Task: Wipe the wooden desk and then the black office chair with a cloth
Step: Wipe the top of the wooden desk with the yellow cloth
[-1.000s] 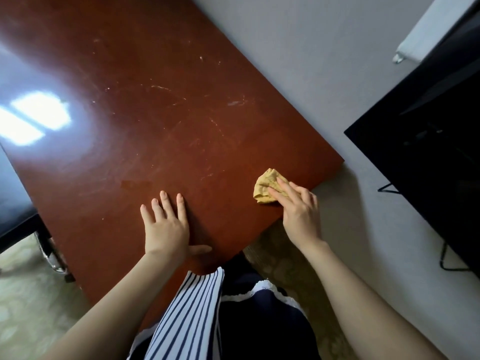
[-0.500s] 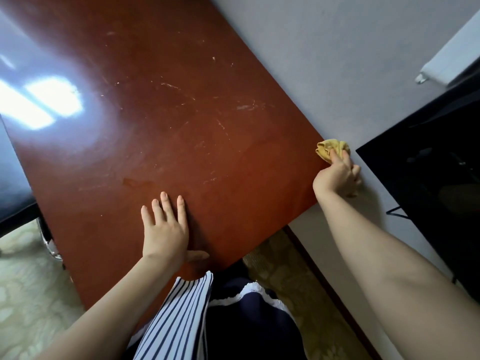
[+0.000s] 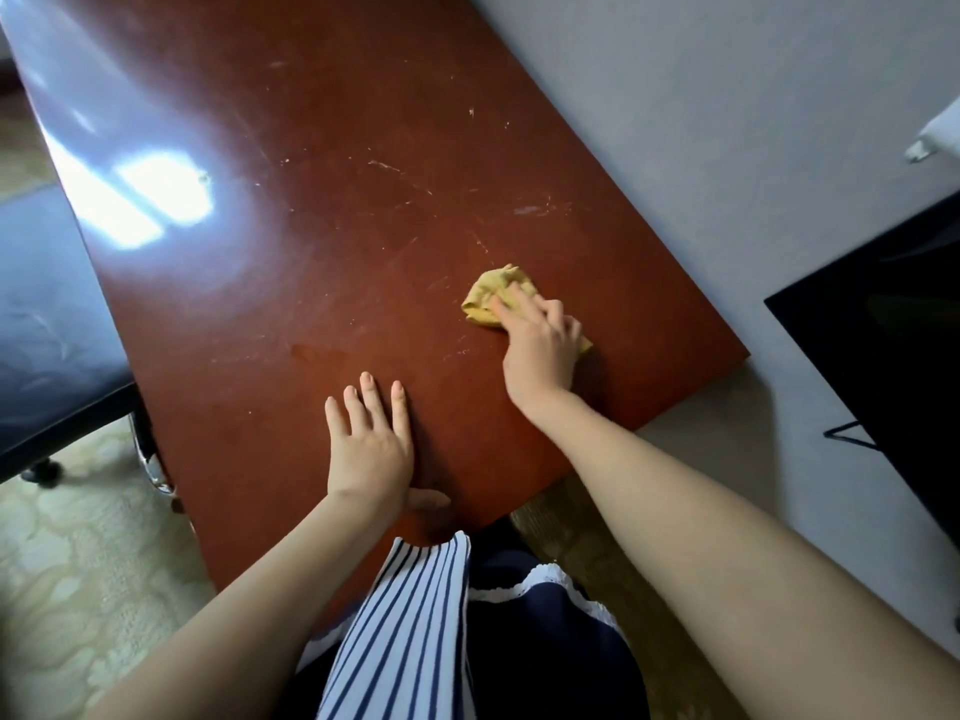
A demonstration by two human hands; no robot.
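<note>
The reddish-brown wooden desk [image 3: 322, 262] fills the middle of the view, scratched and glossy. A crumpled yellow cloth [image 3: 491, 296] lies on its right part, a little in from the right edge. My right hand [image 3: 540, 350] lies on top of the cloth with curled fingers gripping and pressing it onto the wood. My left hand [image 3: 369, 449] rests flat on the desk near the front edge, fingers straight and spread. The black office chair [image 3: 47, 345] stands at the left, only its seat and part of its chrome frame showing.
A grey wall [image 3: 727, 148] runs along the desk's far right side. A black panel [image 3: 883, 356] on thin black legs stands at the right. Pale patterned floor [image 3: 78, 563] lies below the chair. Window glare sits on the desk's left part.
My right hand moved the cloth from the desk's front edge out to the right corner by the wall, then back inward onto the desk surface. My left hand stayed flat in place.
</note>
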